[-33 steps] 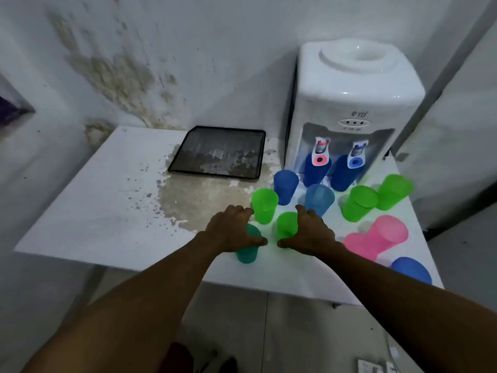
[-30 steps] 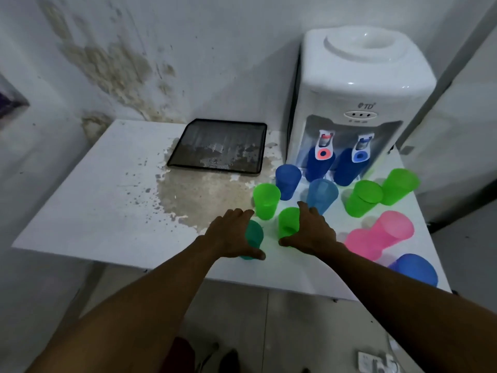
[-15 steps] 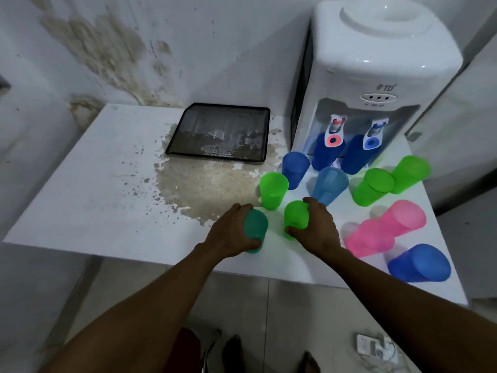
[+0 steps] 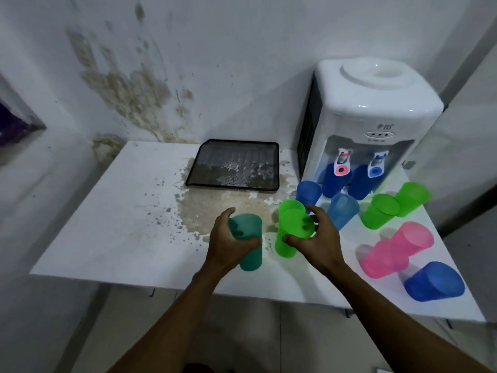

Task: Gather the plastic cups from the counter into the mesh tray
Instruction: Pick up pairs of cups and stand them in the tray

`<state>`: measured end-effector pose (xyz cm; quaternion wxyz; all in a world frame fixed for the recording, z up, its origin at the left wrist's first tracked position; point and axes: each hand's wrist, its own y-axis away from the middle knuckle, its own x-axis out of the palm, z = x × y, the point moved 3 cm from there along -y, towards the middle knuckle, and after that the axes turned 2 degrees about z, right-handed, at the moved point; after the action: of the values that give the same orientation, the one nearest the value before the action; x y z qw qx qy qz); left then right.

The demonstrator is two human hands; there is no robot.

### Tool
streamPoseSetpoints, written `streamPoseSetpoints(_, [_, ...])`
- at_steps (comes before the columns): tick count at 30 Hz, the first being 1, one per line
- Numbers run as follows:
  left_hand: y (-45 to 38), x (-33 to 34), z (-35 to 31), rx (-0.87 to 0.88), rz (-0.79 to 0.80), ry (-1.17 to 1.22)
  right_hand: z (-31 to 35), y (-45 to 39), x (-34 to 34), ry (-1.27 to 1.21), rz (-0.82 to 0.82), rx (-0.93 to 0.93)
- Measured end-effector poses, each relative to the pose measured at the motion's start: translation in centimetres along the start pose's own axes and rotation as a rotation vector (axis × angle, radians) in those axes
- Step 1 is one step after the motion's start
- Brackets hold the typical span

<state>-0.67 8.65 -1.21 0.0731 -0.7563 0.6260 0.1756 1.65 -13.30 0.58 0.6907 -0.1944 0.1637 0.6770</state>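
My left hand grips a teal cup, lifted off the white counter. My right hand holds a bright green cup, also raised; a second green cup shows just behind it. The black mesh tray lies at the back of the counter with no cups in it. Other cups stand to the right: a dark blue one, a light blue one, two green ones, two pink ones and a blue one at the front right.
A white water dispenser stands at the back right, with two blue cups under its taps. A brownish stain spreads over the counter in front of the tray. Stained walls close the back and left.
Both hands have closed on their cups and lifted them off the counter. The camera view has tilted up and drawn back.
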Motion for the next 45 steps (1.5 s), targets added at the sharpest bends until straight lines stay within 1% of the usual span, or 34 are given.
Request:
streamPoseSetpoints(8, [-3.6, -2.2, -1.1, -0.138, -0.182, 0.245, 3.7, -5.0, 1.3, -0.217, -0.013, 0.052])
streamPoseSetpoints(12, [-7.0, -1.7, -1.3, -0.166, -0.194, 0.344, 4.1, -9.5, 2.0, -0.314, -0.006, 0.078])
streamPoseSetpoints(18, [-13.5, -0.6, -1.7, -0.302, -0.224, 0.455, 3.4, -17.4, 4.1, -0.53, 0.023, 0.209])
streamPoseSetpoints(21, [-16.5, -0.3, -2.3, -0.371, -0.227, 0.509, 3.0, -20.8, 5.1, -0.624, 0.023, 0.337])
streamPoseSetpoints(23, [-18.3, 0.0, -2.5, -0.478, -0.222, 0.573, 2.7, -22.4, 6.1, -0.732, 0.055, 0.487])
streamPoseSetpoints(25, [-20.5, 0.3, -2.6, -0.577, -0.179, 0.663, 2.5, -24.3, 7.2, -0.889, 0.116, 0.648])
streamPoseSetpoints(27, [-22.0, 0.6, -2.7, -0.632, -0.116, 0.684, 2.2, -25.8, 8.1, -1.013, 0.168, 0.75])
streamPoseSetpoints(28, [-22.8, 0.7, -2.7, -0.65, -0.087, 0.679, 2.0, -26.4, 8.6, -1.036, 0.187, 0.79])
streamPoseSetpoints(30, [-24.2, 0.8, -2.6, -0.687, -0.013, 0.671, 1.2, -27.4, 9.4, -1.016, 0.219, 0.863])
streamPoseSetpoints(33, [-26.9, 0.8, -2.4, -0.735, 0.076, 0.612, 0.0, -29.6, 10.3, -0.9, 0.255, 0.936])
streamPoseSetpoints(35, [-28.9, 0.7, -2.1, -0.752, 0.129, 0.55, -0.3, -31.1, 10.8, -0.815, 0.286, 0.932])
streamPoseSetpoints(37, [-30.8, 0.6, -1.8, -0.757, 0.165, 0.512, -1.0, -32.5, 11.3, -0.694, 0.277, 0.904])
streamPoseSetpoints(39, [-33.1, 0.4, -1.3, -0.719, 0.131, 0.414, -1.6, -34.1, 11.6, -0.46, 0.194, 0.818])
streamPoseSetpoints(40, [-34.2, 0.3, -1.1, -0.691, 0.087, 0.312, -1.7, -34.9, 11.6, -0.309, 0.14, 0.753])
streamPoseSetpoints(42, [-36.3, -0.2, -0.7, -0.584, -0.056, 0.068, -1.5, -36.5, 11.6, -0.048, 0.07, 0.629])
streamPoseSetpoints(43, [-37.2, -0.3, -0.7, -0.509, -0.119, -0.019, -1.5, -37.2, 11.7, 0.035, 0.058, 0.584])
streamPoseSetpoints(45, [-38.8, -0.2, -0.9, -0.36, -0.162, -0.144, -1.4, -38.5, 11.9, 0.133, 0.049, 0.523])
